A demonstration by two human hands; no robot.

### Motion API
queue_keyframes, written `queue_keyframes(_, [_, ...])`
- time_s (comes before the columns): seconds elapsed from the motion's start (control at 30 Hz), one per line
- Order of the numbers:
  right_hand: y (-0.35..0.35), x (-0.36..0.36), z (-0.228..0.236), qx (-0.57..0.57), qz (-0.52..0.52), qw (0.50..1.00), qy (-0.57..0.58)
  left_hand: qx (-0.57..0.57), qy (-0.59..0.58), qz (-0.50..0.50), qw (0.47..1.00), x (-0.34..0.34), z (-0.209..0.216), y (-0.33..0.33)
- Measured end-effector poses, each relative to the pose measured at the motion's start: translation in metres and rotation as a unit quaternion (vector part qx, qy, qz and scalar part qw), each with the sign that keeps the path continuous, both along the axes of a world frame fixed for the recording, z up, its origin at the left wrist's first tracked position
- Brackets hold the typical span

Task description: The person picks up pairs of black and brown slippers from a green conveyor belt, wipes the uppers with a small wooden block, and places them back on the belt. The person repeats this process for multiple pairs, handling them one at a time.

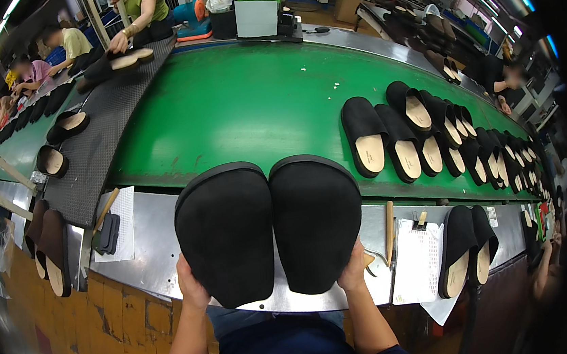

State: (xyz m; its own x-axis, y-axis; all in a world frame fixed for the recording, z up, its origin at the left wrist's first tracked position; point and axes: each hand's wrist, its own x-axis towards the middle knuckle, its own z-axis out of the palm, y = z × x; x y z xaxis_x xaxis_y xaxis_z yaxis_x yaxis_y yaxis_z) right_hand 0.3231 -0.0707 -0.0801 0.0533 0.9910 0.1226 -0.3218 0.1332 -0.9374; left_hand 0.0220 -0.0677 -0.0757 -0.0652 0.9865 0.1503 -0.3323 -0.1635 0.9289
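Two black clogs are held up side by side over the metal edge of the bench, their rounded toes pointing away from me and their inner edges almost touching. My left hand (192,282) grips the left clog (226,234) by its outer side near the heel end. The right clog (317,221) is held the same way by my right hand (352,266). Most of my fingers are hidden behind the shoes. Their dark tops face me; the insoles do not show.
A green conveyor belt (235,100) runs beyond the metal ledge (147,251), with many black slippers (365,138) on its right. A clipboard (417,260) and another black pair (458,256) lie to the right. Brown slippers (56,257) hang at left. Co-workers sit farther off.
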Motion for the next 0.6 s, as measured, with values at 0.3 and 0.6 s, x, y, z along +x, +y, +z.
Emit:
queue_keyframes(0.3, [0.007, -0.02, 0.002, 0.078, -0.113, 0.988, -0.073, 0.075, 0.13, 0.123, 0.981, 0.025, 0.018, -0.002])
queue_keyframes(0.6, [0.015, -0.015, 0.008, -0.021, -0.058, 0.991, -0.116, -0.034, -0.018, 0.095, 0.995, 0.009, -0.004, 0.007])
